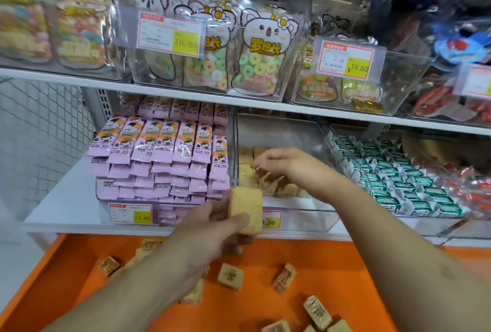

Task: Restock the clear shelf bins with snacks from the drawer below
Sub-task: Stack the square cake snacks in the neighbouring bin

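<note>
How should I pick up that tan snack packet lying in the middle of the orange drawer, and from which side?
Come straight down from above: the small tan wrapped snack packet lies flat on the orange drawer floor, apart from its neighbours. Pinch its two opposite side edges between thumb and fingers. It looks blocky and firm, so a light grip should do.
</note>
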Available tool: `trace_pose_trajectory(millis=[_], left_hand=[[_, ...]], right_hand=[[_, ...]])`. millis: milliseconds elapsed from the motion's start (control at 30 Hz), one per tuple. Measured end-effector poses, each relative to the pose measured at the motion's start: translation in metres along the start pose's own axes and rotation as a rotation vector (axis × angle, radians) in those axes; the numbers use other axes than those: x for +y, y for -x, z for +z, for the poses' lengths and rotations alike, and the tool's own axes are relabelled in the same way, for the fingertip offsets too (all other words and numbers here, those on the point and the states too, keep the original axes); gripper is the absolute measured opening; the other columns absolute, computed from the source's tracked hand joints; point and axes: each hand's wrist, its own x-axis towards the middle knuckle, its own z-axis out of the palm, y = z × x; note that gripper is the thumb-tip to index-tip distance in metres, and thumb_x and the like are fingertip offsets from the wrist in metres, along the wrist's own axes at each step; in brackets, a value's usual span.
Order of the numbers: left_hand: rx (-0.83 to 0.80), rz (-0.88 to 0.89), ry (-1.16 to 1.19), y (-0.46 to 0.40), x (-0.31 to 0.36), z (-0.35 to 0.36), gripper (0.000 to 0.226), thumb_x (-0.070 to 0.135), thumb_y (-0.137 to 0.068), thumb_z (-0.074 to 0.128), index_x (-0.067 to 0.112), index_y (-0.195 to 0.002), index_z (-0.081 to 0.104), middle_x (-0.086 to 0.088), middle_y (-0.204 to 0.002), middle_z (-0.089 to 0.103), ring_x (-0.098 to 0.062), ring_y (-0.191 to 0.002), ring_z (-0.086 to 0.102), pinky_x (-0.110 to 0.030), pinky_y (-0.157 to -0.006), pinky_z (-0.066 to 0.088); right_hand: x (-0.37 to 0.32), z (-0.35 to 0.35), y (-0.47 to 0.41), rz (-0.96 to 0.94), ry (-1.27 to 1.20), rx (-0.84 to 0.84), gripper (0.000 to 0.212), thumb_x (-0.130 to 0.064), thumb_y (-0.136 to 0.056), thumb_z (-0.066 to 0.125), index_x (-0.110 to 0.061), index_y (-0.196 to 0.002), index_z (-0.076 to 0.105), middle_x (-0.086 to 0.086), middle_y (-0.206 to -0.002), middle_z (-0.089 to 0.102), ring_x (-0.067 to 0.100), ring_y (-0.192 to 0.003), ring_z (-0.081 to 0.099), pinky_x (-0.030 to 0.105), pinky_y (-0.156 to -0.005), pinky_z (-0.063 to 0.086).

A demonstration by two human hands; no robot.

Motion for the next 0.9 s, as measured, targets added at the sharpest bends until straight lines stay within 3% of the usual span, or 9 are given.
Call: trace_pose_trajectory(millis=[133, 233, 367, 433, 500, 667, 767, 900], left_hand=[[0.039, 0.07, -0.028, 0.005, 0.002, 0.011, 0.033, 0.007, -0.092, 0.075, 0.009, -0.121, 0.061, -0.007, -0.1, 0.08, -0.032, -0.092, 0.078, -0.048, -0.084, 0.06], [0.073, 0.099, -0.076, 0.005, 0.002, 0.011, 0.038, 0.015, -0.092, 0.077, 0.018, -0.125, 0.059, 0.003, -0.102, 0.079, -0.021, -0.091, 0.078, -0.048, -0.09, 0.062], [0.081, 0.194, -0.536, 0.007, 0.001, 0.009, 0.052, 0.034, -0.095, 0.072, 0.048, -0.135, 0.043, 0.025, -0.12, 0.063, -0.008, -0.094, 0.073, -0.027, -0.079, 0.057], [0.069, 0.253, -0.671, 0.006, -0.002, 0.006, 0.062, 0.03, -0.096, 0.071, 0.054, -0.142, 0.037, 0.031, -0.122, 0.055, -0.002, -0.102, 0.066, -0.023, -0.077, 0.058], [0.07, 0.286, -0.73, 0.005, -0.006, 0.003, 0.067, 0.026, -0.097, 0.069, 0.055, -0.145, 0.034, 0.033, -0.122, 0.052, 0.002, -0.1, 0.064, -0.016, -0.066, 0.055], [0.1, 0.311, -0.73, 0.003, -0.012, 0.003, 0.069, 0.025, -0.098, 0.068, 0.056, -0.148, 0.032, 0.036, -0.121, 0.05, 0.008, -0.099, 0.061, -0.018, -0.065, 0.055], [0.101, 0.296, -0.66, 0.002, -0.016, 0.002, 0.067, 0.021, -0.099, 0.065, 0.058, -0.146, 0.034, 0.036, -0.119, 0.051, 0.012, -0.096, 0.059, -0.016, -0.057, 0.052], [0.129, 0.303, -0.618, -0.001, -0.02, 0.0, 0.064, 0.019, -0.099, 0.065, 0.057, -0.143, 0.039, 0.034, -0.12, 0.055, 0.012, -0.094, 0.06, -0.019, -0.058, 0.056]], right_hand=[[0.002, 0.004, 0.018, -0.053, 0.066, -0.248, 0.025, -0.023, -0.094, 0.078, -0.014, -0.117, 0.073, 0.009, -0.095, 0.075, 0.021, -0.084, 0.071, 0.037, -0.074, 0.055], [0.012, 0.003, 0.012, -0.074, -0.043, -0.15, 0.027, -0.011, -0.091, 0.08, -0.009, -0.117, 0.072, 0.022, -0.092, 0.071, 0.024, -0.079, 0.067, 0.036, -0.071, 0.055], [0.024, -0.009, 0.004, 0.003, -0.149, 0.007, 0.027, -0.011, -0.091, 0.079, -0.008, -0.115, 0.067, 0.015, -0.086, 0.072, 0.021, -0.07, 0.067, 0.035, -0.067, 0.054], [0.031, -0.013, -0.003, 0.031, -0.176, 0.053, 0.028, -0.012, -0.091, 0.079, -0.008, -0.115, 0.065, 0.016, -0.088, 0.075, 0.021, -0.069, 0.069, 0.036, -0.066, 0.056], [0.037, -0.013, -0.011, 0.034, -0.162, 0.087, 0.027, -0.012, -0.09, 0.08, -0.01, -0.113, 0.066, 0.015, -0.087, 0.076, 0.023, -0.07, 0.07, 0.038, -0.067, 0.057], [0.051, 0.002, -0.029, 0.033, 0.063, 0.048, 0.026, -0.015, -0.088, 0.084, -0.015, -0.108, 0.068, 0.005, -0.075, 0.073, 0.016, -0.068, 0.07, 0.042, -0.073, 0.062], [0.058, 0.014, -0.037, 0.055, 0.111, 0.024, 0.027, -0.017, -0.087, 0.084, -0.014, -0.108, 0.068, 0.013, -0.079, 0.075, 0.02, -0.068, 0.071, 0.043, -0.074, 0.063], [0.063, 0.024, -0.045, 0.074, 0.225, 0.026, 0.022, -0.025, -0.087, 0.085, -0.021, -0.104, 0.071, 0.0, -0.083, 0.076, 0.015, -0.07, 0.076, 0.041, -0.081, 0.065]])
